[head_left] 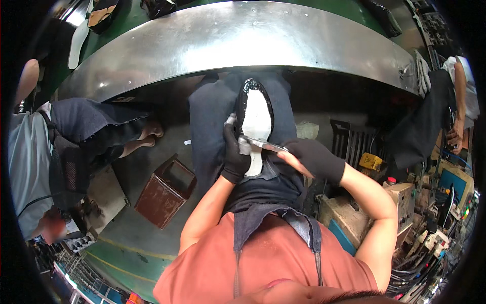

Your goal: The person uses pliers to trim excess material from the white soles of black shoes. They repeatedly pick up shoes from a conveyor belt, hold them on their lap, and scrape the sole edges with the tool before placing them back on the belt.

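In the head view, the left hand's grip is wrapping the shoe on the lap, apparently steadying its sole face-up, while the right hand's grip is holding a metal tool over it.

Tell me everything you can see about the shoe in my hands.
The shoe has a long white face turned up, narrowing toward you, edged in glossy black material that looks like leather and appears puckered at the far, rounded end. It points away from you over your lap. Your gloved left hand grips its left side. A metal tool in your right hand crosses its narrower part; contact is unclear.
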Available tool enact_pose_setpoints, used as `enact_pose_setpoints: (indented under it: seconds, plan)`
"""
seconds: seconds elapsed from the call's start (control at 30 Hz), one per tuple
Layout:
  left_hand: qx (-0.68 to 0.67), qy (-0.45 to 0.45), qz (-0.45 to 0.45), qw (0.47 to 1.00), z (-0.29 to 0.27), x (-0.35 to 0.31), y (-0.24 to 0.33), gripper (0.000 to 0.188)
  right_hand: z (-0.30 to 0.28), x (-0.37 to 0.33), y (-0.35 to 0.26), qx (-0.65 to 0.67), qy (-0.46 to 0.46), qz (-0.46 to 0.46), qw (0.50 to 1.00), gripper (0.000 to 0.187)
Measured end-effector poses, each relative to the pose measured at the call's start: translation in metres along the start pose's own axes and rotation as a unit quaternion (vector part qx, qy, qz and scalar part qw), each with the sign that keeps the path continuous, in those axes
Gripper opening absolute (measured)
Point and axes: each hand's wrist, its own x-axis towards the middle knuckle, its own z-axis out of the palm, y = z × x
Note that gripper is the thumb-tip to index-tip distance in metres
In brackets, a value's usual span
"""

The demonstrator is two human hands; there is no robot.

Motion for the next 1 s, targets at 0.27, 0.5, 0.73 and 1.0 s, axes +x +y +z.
enact_pose_setpoints:
  seconds: [0.27,0.5,0.73,1.0]
  plan:
    - [0.295,0.083,0.165,0.938,-0.016,0.005,0.038,0.031,-0.006,-0.026,0.021,0.151,-0.033,0.135,0.979,0.034]
    - [0.202,0.171,0.094,0.96,-0.004,0.008,0.042,0.022,0.011,-0.007,0.04,0.194,-0.104,0.143,0.965,0.046]
    - [0.156,0.2,0.072,0.965,0.005,0.008,0.037,0.023,0.023,0.033,0.046,0.502,-0.167,0.216,0.821,0.042]
    - [0.136,0.157,0.148,0.967,0.003,0.005,0.035,0.038,0.013,0.041,0.002,0.105,-0.017,0.036,0.994,0.052]
